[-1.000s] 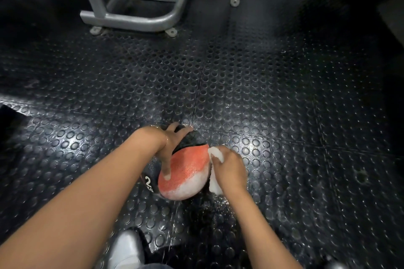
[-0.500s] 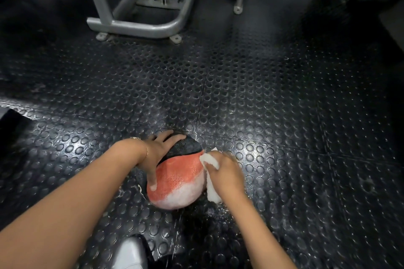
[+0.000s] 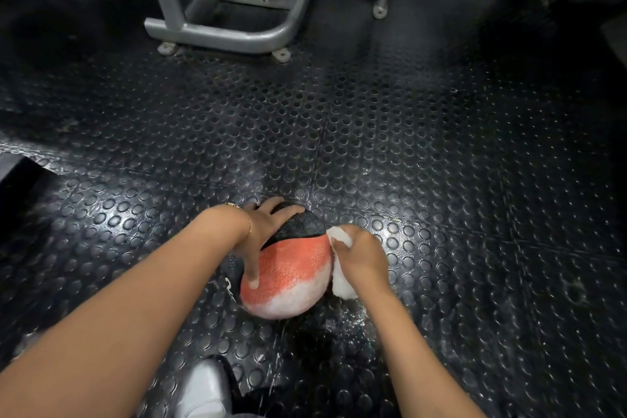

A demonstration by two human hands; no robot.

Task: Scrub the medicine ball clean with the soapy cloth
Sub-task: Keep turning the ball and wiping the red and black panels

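The medicine ball (image 3: 288, 278) sits on the studded black floor (image 3: 441, 180) just below the middle of the frame. It is black on top and orange below, with white suds over its lower part. The left hand (image 3: 268, 231), with a thin bracelet (image 3: 249, 224) at the wrist, lies spread over the ball's upper left, fingers apart and thumb pressed down the orange side. The right hand (image 3: 361, 256) is clamped on a white soapy cloth (image 3: 342, 285) held against the ball's right side. A grey machine frame (image 3: 230, 34) stands at the upper centre, and a pale shoe (image 3: 203, 390) shows at the bottom edge.
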